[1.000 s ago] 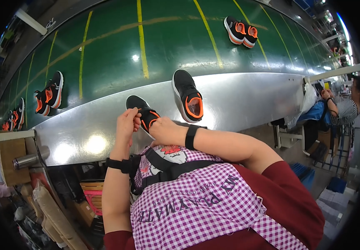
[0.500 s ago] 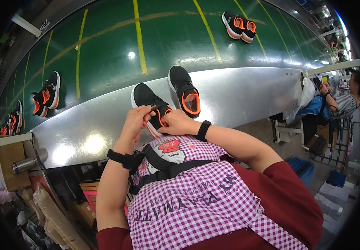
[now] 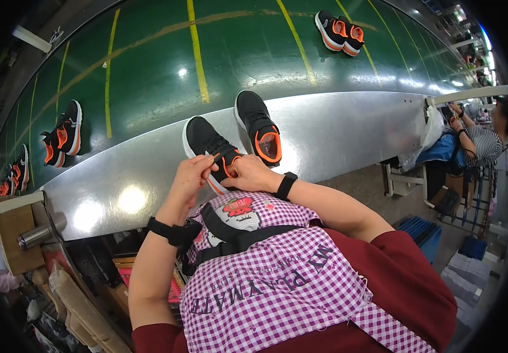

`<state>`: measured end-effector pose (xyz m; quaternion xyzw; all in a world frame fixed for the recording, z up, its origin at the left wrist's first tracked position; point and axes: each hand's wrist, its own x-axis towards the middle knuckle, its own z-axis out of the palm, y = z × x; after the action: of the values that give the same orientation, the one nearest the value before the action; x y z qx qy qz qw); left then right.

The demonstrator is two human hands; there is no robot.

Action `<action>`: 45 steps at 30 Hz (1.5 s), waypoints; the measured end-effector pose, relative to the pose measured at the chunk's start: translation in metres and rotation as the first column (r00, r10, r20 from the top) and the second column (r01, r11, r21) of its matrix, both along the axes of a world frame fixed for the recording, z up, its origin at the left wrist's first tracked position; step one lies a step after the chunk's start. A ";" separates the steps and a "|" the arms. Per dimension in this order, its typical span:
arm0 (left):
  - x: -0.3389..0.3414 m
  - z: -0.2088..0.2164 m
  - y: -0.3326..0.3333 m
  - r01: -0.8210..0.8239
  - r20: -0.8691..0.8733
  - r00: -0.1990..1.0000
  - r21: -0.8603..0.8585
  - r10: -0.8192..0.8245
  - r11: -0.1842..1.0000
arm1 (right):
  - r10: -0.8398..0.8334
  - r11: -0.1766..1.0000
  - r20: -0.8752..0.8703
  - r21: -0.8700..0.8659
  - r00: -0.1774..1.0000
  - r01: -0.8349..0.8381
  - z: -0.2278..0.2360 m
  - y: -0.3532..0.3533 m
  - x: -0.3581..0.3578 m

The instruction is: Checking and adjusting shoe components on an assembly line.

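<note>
A black sneaker (image 3: 200, 135) with orange lining and a white and orange sole rests on the metal ledge, toe pointing away from me. My left hand (image 3: 189, 177) pinches the end of its black strap (image 3: 223, 153) between thumb and fingertips, at the shoe's left side. My right hand (image 3: 251, 173) grips the collar near the heel, with some fingers hidden in the opening. Just right of it stands a matching sneaker (image 3: 253, 112), untouched, its toe reaching the green belt's edge.
The metal ledge (image 3: 348, 123) runs along the green conveyor belt (image 3: 148, 65) with yellow lines. Pairs of similar sneakers ride at the left (image 3: 69, 132) and far right (image 3: 337, 34). Another person (image 3: 482, 138) sits at the right. A metal cylinder (image 3: 33, 236) sticks out below the ledge at left.
The left hand has shifted down and left slightly, with the strap still in its fingertips. My right hand stays at the collar. The co-worker at right has raised an arm.
</note>
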<state>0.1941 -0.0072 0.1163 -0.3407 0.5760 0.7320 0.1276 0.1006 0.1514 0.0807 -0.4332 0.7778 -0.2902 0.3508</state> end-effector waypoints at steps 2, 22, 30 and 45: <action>-0.001 0.002 -0.004 0.028 0.006 1.000 0.001 -0.028 1.000 | -0.001 1.000 0.002 0.002 1.000 0.001 0.001 -0.001 -0.001; 0.002 -0.012 0.018 0.105 0.081 0.992 -0.172 -0.092 0.980 | -0.018 0.999 0.129 -0.025 0.991 0.022 0.003 0.001 -0.008; -0.001 -0.019 0.017 0.149 0.099 0.987 -0.304 -0.125 0.941 | -0.039 0.999 0.187 -0.001 0.982 0.040 0.000 0.001 -0.011; -0.003 -0.030 0.016 -0.050 0.136 0.988 -0.187 0.076 0.981 | -0.068 0.988 0.227 0.148 0.972 0.035 0.002 0.003 -0.017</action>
<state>0.1913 0.0083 0.0866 -0.4207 0.6193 0.6532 0.1134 0.0831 0.1548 0.0828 -0.3500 0.7615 -0.2911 0.4613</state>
